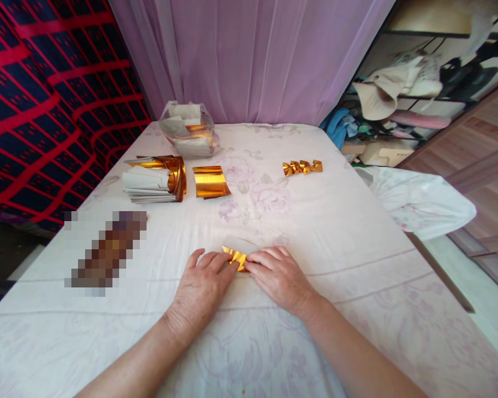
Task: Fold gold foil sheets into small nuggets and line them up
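A sheet of gold foil paper (238, 258), its pale side showing at the far edge, lies partly folded on the table in front of me. From the left, the fingers and thumb of my left hand (205, 284) close on it. My right hand (276, 276) grips its other end, fingertips pressed on the foil. The fingers cover much of the paper, so its full shape is hidden. Farther off, at the right, lie several folded gold paper pieces (302, 167) in a row. Left of them rests a small pile of flat gold sheets (211, 182).
A thick stack of gold-and-white paper (153, 179) is at the left, with a clear plastic bag of more paper (188, 130) behind it. A blurred patch (108, 251) covers something at the left edge. Shelves with caps (382, 88) and a white bag (427, 202) stand right.
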The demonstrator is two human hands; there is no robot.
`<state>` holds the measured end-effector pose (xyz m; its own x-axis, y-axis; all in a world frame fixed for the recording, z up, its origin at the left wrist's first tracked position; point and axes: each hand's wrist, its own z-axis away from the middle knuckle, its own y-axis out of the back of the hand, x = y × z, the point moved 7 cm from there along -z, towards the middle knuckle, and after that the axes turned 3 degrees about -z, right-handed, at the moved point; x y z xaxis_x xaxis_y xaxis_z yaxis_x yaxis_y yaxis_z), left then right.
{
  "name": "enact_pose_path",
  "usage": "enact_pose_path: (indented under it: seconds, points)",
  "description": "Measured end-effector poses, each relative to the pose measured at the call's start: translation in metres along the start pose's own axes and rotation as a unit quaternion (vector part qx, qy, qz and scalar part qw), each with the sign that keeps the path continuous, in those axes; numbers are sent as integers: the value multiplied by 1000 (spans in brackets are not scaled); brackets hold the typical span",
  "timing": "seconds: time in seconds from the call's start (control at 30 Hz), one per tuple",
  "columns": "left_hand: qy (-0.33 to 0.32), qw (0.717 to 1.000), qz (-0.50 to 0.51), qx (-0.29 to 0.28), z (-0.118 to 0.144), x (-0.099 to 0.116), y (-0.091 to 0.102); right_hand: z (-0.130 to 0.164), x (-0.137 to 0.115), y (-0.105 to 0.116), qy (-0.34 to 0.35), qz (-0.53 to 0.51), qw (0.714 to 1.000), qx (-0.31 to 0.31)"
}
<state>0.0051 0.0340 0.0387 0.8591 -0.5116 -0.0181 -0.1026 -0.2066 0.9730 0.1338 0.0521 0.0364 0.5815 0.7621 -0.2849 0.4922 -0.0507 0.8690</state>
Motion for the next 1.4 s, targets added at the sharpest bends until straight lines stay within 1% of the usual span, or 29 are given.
enact_pose_path:
  seconds: [0.13, 0.23, 0.4, 0.6, 0.73, 0.83, 1.07, 1.4]
  points:
    - [0, 1000, -6, -5, 0, 1, -1, 0, 4, -2, -9, -13, 1000, 5]
    - [-3, 1000, -17, -21, 1, 4, -1, -2, 9, -4, -42, -24, 999, 4]
    - [-3, 999, -32, -43, 3, 8, 1, -3, 19, -5, -95, -45, 994, 20]
    - [-3, 998, -39, -59, 4, 10, -1, -4, 25, -10, -134, -13, 991, 7]
    - [-5, 998, -37, -58, 5, 9, -1, -7, 25, -11, -160, 12, 987, -6]
    - [-10, 998, -39, -54, 6, 9, -3, -10, 25, -10, -171, 17, 985, -10]
    - [-11, 998, -45, -33, 8, 10, -3, -10, 25, -9, -181, 24, 983, 9]
    - [-11, 999, -25, -36, 8, 10, -2, -9, 26, -10, -185, 18, 982, 19]
